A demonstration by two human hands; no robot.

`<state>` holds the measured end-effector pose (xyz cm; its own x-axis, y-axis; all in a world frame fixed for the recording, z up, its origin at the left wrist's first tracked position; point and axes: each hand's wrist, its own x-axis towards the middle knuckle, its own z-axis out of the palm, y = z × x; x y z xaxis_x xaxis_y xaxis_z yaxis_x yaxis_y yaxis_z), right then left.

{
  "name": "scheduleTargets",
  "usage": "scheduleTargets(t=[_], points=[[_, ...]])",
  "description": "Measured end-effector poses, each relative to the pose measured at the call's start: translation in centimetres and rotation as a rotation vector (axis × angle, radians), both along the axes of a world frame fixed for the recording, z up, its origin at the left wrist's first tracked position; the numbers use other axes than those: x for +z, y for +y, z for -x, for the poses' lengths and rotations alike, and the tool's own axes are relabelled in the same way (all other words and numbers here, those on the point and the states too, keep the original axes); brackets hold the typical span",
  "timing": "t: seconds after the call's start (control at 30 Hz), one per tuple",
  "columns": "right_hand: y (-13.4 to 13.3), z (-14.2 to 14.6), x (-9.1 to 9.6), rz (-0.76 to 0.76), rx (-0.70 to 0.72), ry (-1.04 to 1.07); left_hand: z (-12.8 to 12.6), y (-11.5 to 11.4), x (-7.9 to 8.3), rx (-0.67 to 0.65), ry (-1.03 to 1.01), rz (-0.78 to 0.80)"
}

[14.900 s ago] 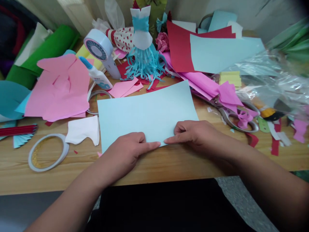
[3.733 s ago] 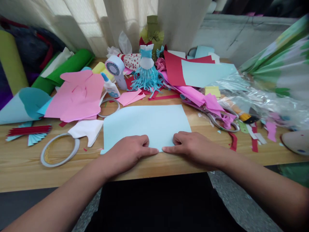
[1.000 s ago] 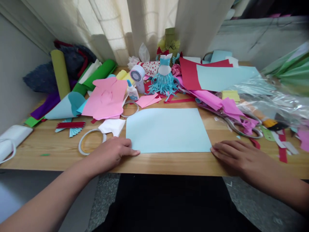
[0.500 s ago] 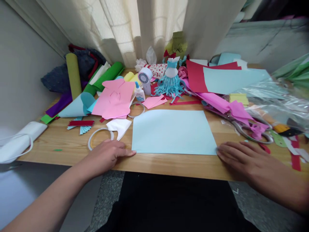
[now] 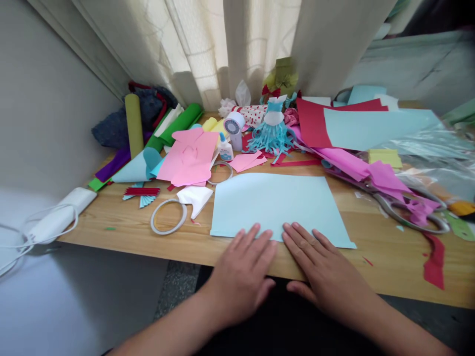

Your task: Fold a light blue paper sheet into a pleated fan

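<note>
- Nearest the camera, a person's left hand (image 5: 245, 269) and right hand (image 5: 326, 269) lie flattened side by side, fingers stretched out and clamped on nothing, fingertips resting along the near edge of a pale-blue sheet (image 5: 278, 205).
- The sheet lies on the wooden table (image 5: 122, 235), close to its front edge; a narrow strip along the near side appears folded.
- Light and fairly stiff, by the look of it, the sheet should slide easily and crease under careless pressure; the near corners offer the best hold, pinched lightly.
- To the left sit a roll of tape (image 5: 170, 231) and a white paper piece (image 5: 196, 197); to the right, a curled red strip (image 5: 434, 259) and large scissors (image 5: 386, 206), well apart from the sheet.
- Beyond the sheet, a second tape ring (image 5: 231, 173) crowds its far left corner; whether the two touch cannot be told. Pink paper (image 5: 189, 158), a glue bottle (image 5: 225, 151) and a handheld fan (image 5: 234, 128) hem in that side.
- Farther back, a fringed paper dress (image 5: 273, 128) stands before a pale curtain (image 5: 256, 44).
</note>
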<state>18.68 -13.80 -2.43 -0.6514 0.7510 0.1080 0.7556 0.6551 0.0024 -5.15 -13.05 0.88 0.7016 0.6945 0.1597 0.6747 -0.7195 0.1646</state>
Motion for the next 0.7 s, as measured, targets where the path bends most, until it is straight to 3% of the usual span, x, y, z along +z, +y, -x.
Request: scheduleTargets(t=[0.07,0.17,0.33,0.5,0.7], points=[[0.0,-0.2,-0.1,-0.002,0.004,0.007,-2.0,-0.6,-1.3,0.008,0.037,0.027],[0.0,-0.2,-0.3,-0.016,0.004,0.002,-2.6,-0.9,-2.5,0.049,0.106,0.032],[-0.4,-1.1,-0.6,-0.041,-0.033,-0.027,-0.4,-1.3,-2.3,0.183,0.191,0.006],[-1.3,-3.8,-0.7,-0.057,-0.122,-0.025,2.7,-1.9,-2.0,0.321,0.235,-0.084],[-2.6,-6.7,-0.7,-0.104,-0.241,-0.048,5.3,-1.8,-2.2,0.326,0.234,-0.146]])
